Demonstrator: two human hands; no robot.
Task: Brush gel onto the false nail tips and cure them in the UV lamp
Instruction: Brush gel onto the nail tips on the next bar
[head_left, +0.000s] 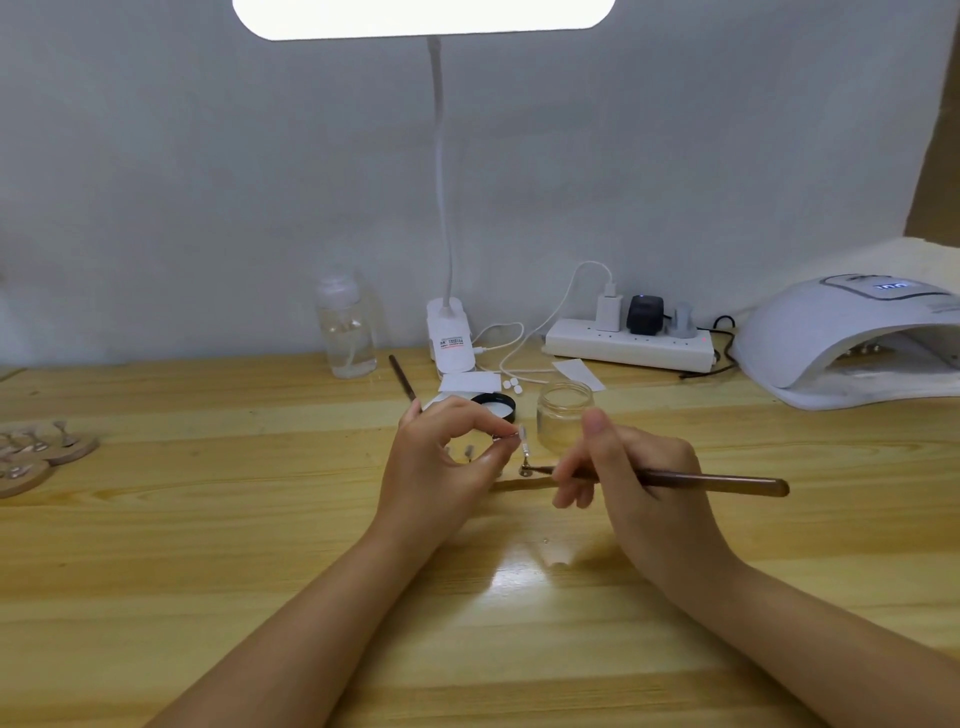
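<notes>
- Nail tip (522, 432), small and pale, standing upright on a thin metal stand (525, 457) over the middle of the desk (208, 545), pinched at its top by the left hand (447, 457).
- Left grip clenching thumb and forefinger on the tip; a second brush (402, 378) sticking out behind that hand, toward the wall.
- Right hand (634, 478) grasping a brown brush (717, 482), handle pointing right, working end lying by the foot of the stand.
- Open glass jar (565, 415) sitting just behind the hands, its black lid (496, 405) lying to the left of it.
- UV lamp (852, 343), white and domed, resting at the far right of the desk, well apart from the tip, opening facing forward.
- Clear bottle (347, 327), desk light base (449, 338) and power strip (628, 345) lining the wall.
- Wooden discs (36, 452) with more stands lying at the left edge.
</notes>
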